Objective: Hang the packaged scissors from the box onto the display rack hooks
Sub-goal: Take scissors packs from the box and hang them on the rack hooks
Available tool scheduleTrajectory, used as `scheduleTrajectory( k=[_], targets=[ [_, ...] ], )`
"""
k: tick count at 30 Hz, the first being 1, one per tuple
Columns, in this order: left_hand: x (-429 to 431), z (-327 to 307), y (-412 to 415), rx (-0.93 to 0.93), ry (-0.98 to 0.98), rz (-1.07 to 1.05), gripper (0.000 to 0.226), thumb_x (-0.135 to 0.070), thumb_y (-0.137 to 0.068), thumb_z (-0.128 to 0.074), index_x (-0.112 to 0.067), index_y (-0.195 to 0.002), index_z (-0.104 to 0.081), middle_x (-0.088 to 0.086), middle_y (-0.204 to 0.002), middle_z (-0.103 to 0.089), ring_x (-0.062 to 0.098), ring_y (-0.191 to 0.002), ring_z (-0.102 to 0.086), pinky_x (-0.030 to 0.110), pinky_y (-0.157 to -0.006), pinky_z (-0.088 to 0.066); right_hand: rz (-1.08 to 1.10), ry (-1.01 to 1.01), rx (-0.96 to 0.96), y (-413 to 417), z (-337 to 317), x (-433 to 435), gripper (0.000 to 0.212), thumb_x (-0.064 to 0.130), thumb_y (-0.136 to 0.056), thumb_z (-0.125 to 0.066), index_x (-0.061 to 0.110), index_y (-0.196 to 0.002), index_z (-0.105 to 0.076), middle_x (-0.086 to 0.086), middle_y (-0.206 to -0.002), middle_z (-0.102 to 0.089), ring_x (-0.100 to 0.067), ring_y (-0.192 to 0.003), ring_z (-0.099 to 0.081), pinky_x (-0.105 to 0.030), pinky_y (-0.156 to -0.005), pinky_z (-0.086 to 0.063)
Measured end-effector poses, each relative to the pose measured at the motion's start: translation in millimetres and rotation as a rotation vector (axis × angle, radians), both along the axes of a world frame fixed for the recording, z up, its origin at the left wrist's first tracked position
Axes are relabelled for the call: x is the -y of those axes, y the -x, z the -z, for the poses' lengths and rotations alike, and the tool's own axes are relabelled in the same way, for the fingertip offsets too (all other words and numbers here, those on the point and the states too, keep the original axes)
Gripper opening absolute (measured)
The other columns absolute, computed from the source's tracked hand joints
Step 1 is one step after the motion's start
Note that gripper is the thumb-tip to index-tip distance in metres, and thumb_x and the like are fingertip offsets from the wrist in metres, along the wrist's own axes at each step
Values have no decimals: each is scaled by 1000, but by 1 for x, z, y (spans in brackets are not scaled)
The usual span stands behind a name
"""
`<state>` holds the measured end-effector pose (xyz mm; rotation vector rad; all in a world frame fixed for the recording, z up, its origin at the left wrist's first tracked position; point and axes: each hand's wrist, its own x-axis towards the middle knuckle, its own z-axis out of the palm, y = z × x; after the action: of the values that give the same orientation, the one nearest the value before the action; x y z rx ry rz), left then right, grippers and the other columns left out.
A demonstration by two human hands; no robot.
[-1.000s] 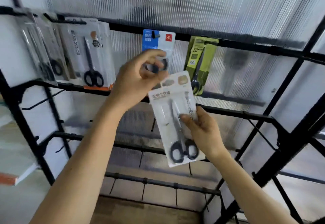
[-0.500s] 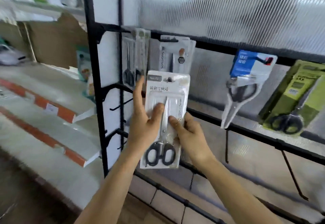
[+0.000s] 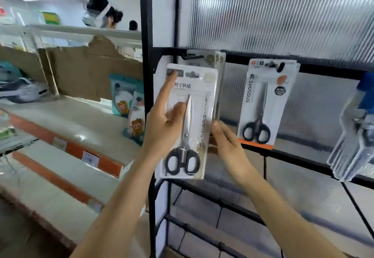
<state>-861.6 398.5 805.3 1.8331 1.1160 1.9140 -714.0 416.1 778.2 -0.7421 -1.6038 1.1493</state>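
Closest in, my left hand [image 3: 164, 128] has the scissors pack [image 3: 202, 89] up against the display rack [image 3: 146, 34]. My thumb is flat on the clear front beside the blade, and my index finger runs straight up to the pack's top left corner. My other fingers are out of sight behind the card, so it's a pinch, front to back. My right hand [image 3: 226, 142] is at the pack's right edge, thumb tip just touching it and fingers curled in behind. Whether they actually grip, I can't tell.

The pack is upright, black scissor handles [image 3: 183, 163] at the bottom. Its hang hole sits just below the black hook [image 3: 192, 56] and is not on it yet. It overlaps the matching packs [image 3: 217, 59] already on that hook.

One hook to the right hangs a white pack marked SCISSORS [image 3: 261, 99] with an orange base strip. Further right, at the frame edge, is a blue-topped pack [image 3: 356, 140] — blurred. Behind them all is the ribbed translucent panel [image 3: 273, 10].

Off to my left are pale shelves with orange edge strips [image 3: 66, 146], cartoon pouches [image 3: 131, 111] and torn cardboard [image 3: 91, 69]. Beyond the shelves stands a person in headgear [image 3: 101, 14].
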Motion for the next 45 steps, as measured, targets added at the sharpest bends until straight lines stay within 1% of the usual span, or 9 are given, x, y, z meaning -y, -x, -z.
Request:
scheduleTrajectory(
  k=[4,12,18,22,27,30,34,40,45],
  targets=[
    [-11,-19,14,31,-35,44,49,-13,-95,-47,-35,-134,-26,-37,-132,-27,-29,-120,-23,-1,-95,-30,144,117,4,-8,2,-19,37,38,-94,-36,15,-108,-61,-3,-93,-68,-16,-79,-65,-26,-70,-52],
    [-29,-27,24,38,-33,33,54,-12,-95,-48,-17,-144,-27,-15,-144,-27,-33,-101,-36,0,-89,-36,224,250,7,-2,15,-32,26,25,-98,-37,14,-94,-61,-2,-82,-62,-13,-70,-59,-23,-63,-46],
    [-27,-32,26,64,22,71,55,-12,-94,-49,-21,-144,-27,-10,-151,-26,-20,-121,-22,-3,-93,-30,251,273,38,8,17,-37,24,23,-98,-40,17,-89,-62,-1,-82,-64,-14,-70,-60,-24,-62,-47],
    [-24,-33,31,118,51,88,57,-6,-93,-49,-24,-143,-30,-14,-150,-26,-33,-102,-34,-3,-88,-32,254,290,44,10,18,-35,23,22,-98,-41,17,-89,-62,-2,-84,-64,-16,-73,-60,-25,-63,-47],
    [-27,-35,39,168,124,156,59,-3,-92,-50,-35,-139,-35,-22,-146,-29,4,-138,-27,25,-113,-27,246,286,71,7,22,-32,24,18,-98,-40,16,-87,-62,-1,-82,-62,-15,-71,-58,-27,-65,-46],
    [-26,-37,40,203,158,213,60,-1,-91,-50,-38,-136,-38,-21,-147,-31,-1,-136,-28,10,-101,-33,238,294,72,4,22,-31,24,16,-98,-40,16,-87,-62,0,-80,-61,-14,-69,-57,-26,-65,-45],
    [-24,-43,41,243,208,289,58,2,-90,-49,-35,-135,-41,-12,-145,-41,4,-134,-36,22,-109,-31,242,295,84,3,22,-30,24,15,-98,-40,15,-87,-62,0,-80,-61,-13,-70,-57,-25,-65,-45],
    [-24,-49,40,246,272,285,55,3,-90,-48,-28,-136,-42,-11,-140,-48,-8,-114,-49,-5,-75,-39,236,286,123,2,25,-31,24,13,-97,-41,14,-90,-64,1,-81,-62,-11,-69,-58,-24,-66,-47],
    [-22,-46,40,249,195,287,56,7,-90,-47,-24,-136,-42,-14,-130,-53,-10,-110,-53,2,-83,-42,229,278,144,2,29,-33,24,12,-97,-43,17,-89,-65,4,-79,-63,-9,-70,-58,-24,-67,-47]
  ],
)
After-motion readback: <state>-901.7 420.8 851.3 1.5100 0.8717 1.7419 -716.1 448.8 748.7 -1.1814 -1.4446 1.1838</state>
